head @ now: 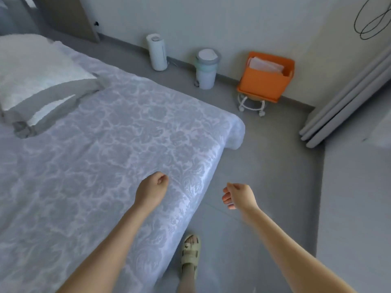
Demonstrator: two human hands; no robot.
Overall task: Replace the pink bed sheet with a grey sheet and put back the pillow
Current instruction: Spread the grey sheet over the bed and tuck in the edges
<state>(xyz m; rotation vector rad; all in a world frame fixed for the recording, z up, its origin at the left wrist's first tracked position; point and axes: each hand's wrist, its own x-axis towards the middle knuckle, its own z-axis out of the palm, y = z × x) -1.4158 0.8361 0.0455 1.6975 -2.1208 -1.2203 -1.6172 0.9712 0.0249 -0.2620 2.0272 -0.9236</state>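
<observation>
– Hands first, what are they doing?

– L hand (153, 190) is curled into a loose fist over the mattress (118, 134), near its long edge, w/ nothing in it. R hand (238, 195) is out over the floor (275, 166), fingers slack & half bent, also empty.

– Sheets?

– No pink sheet in view, and no grey sheet either. The bed top looks like bare patterned ticking, so I'd judge the strip-off is done and the grey one isn't on yet.

– Pillow?

– The pillow (31, 66) lies at the head end, far left, on the mattress. A grey band (53, 96) runs beside it, too blurred to say what it is.

– So what's the step in hand?

– Prob. fetching the grey sheet & spreading it. First, lift the pillow off, else the sheet bunches at the head end. Set it somewhere clean, not on the floor.

– And then?

– Open the sheet over the middle of the bed, w/ one hand on each edge, so it hangs evenly on both sides. Do the far corners at the head first. The rounded foot corner (234, 132) is near the person, so it's easy to do last.

– Any risks?

– The ticking looks slick, so the sheet may slide. Hold a tucked corner down w/ one hand while the other pulls the opposite corner taut. Smooth from the centre outward, then put the pillow back at the head end. Also mind the sandalled foot (190, 254), which is close to the bed's side: don't tread on hanging cloth.
</observation>
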